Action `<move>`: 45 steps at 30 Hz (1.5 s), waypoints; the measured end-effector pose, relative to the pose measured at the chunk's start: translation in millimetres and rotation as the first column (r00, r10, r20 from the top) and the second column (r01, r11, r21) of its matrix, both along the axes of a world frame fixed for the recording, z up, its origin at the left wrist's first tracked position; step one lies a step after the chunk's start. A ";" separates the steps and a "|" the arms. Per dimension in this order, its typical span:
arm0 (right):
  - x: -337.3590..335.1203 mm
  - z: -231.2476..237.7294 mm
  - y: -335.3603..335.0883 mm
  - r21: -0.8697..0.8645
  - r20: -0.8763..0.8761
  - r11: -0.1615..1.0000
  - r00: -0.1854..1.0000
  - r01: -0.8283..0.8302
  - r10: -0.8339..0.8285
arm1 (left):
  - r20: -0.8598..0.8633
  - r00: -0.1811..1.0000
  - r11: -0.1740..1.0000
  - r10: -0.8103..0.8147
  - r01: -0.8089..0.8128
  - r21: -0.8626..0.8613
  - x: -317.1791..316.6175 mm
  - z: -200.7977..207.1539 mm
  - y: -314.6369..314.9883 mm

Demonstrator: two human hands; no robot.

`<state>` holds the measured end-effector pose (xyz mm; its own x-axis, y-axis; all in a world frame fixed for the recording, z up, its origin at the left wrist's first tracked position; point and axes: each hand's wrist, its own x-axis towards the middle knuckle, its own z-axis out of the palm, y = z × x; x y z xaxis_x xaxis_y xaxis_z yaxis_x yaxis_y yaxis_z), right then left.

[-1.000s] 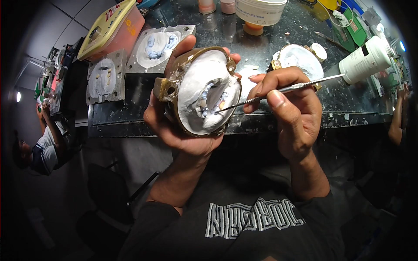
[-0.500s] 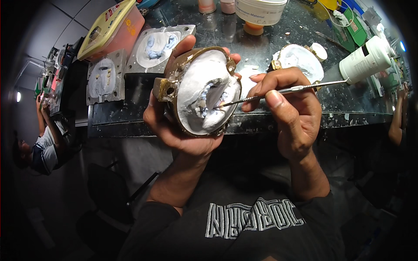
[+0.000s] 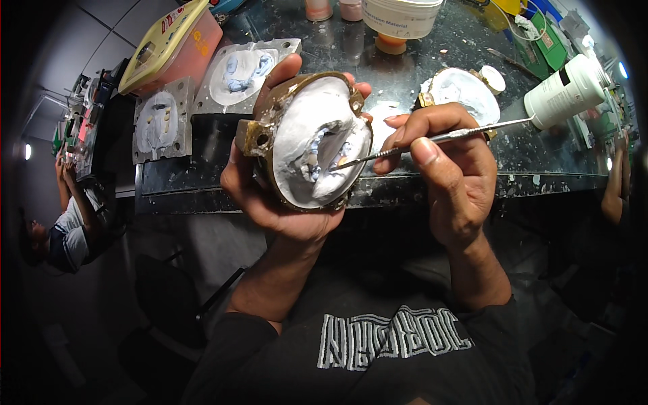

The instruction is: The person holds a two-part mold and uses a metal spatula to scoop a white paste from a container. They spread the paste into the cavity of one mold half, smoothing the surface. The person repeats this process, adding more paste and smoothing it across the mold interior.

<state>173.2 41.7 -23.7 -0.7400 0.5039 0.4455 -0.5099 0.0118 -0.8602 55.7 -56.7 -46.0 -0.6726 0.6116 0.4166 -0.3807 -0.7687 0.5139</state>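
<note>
My left hand (image 3: 270,209) is closed round a brass-coloured denture flask half (image 3: 248,138), holding it tilted toward me above the bench's near edge. White plaster (image 3: 297,158) fills the flask, with a hollow in its middle where a row of teeth and bluish patches show. In my right hand (image 3: 449,169), thumb and fingers grip a thin metal dental carving tool (image 3: 466,133) with a knurled handle. The tool's tip reaches into the hollow, at the right-hand side of the tooth row; whether it touches cannot be made out exactly.
On the dark bench (image 3: 324,54) lie two grey flask halves (image 3: 182,138) (image 3: 287,50) with plaster, and another plaster-filled flask half (image 3: 466,94). A yellow-lidded box (image 3: 196,50), a white tub (image 3: 405,20) and a white jar (image 3: 563,94) stand around. Another person (image 3: 67,223) sits far left.
The tool's tip has shifted slightly within the hollow, and its rear end has tilted up a little. Both hands keep their grips, and the flask stays nearly in place.
</note>
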 end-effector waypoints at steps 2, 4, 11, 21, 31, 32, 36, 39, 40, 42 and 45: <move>-0.8 -0.1 -1.3 0.017 0.019 1.000 1.000 0.016 -0.016 | 0.017 1.000 1.000 0.014 -0.014 -0.017 0.2 0.3 -0.6; -0.1 0.9 -2.2 0.011 0.024 1.000 1.000 0.011 -0.011 | 0.001 1.000 1.000 0.014 -0.014 -0.010 -0.5 -0.5 0.5; -2.5 -5.8 5.4 -0.027 -0.064 0.999 0.997 -0.045 0.043 | -0.008 1.000 1.000 0.020 -0.020 -0.003 0.1 -1.3 0.6; -2.7 -7.2 4.3 -0.070 -0.054 0.996 0.997 -0.052 0.048 | -0.042 0.999 0.999 -0.008 0.010 0.031 -2.9 -4.2 0.2; -3.0 -6.3 8.2 -0.126 -0.106 0.989 0.992 -0.079 0.066 | -0.035 0.999 1.000 0.024 -0.024 -0.007 -2.2 -3.0 -0.8; -3.1 -6.2 8.6 -0.139 -0.123 0.986 0.990 -0.088 0.071 | -0.026 0.999 1.000 0.018 -0.018 -0.002 -2.2 -2.7 -0.9; -2.0 -5.0 6.4 -0.126 -0.080 0.991 0.996 -0.051 0.041 | -0.033 0.999 0.999 0.034 -0.035 -0.023 -1.6 -1.4 0.0; -3.2 -5.4 2.3 -0.046 -0.078 0.998 0.996 -0.040 0.037 | -0.026 0.999 0.999 0.037 -0.037 -0.013 -1.5 -2.0 -0.1; -2.8 -3.0 -0.3 -0.016 -0.041 1.000 0.999 0.003 -0.004 | -0.024 1.000 1.000 0.019 -0.019 0.003 -1.8 -2.5 0.0; -3.0 -1.6 -2.5 0.016 -0.004 0.999 0.999 0.044 -0.044 | -0.021 1.000 1.000 0.002 -0.001 0.018 -2.5 -3.0 -0.2; -3.5 -1.6 -3.1 -0.002 0.012 1.000 1.000 0.028 -0.028 | -0.011 0.999 0.998 -0.038 0.038 0.059 -3.6 -3.7 -0.5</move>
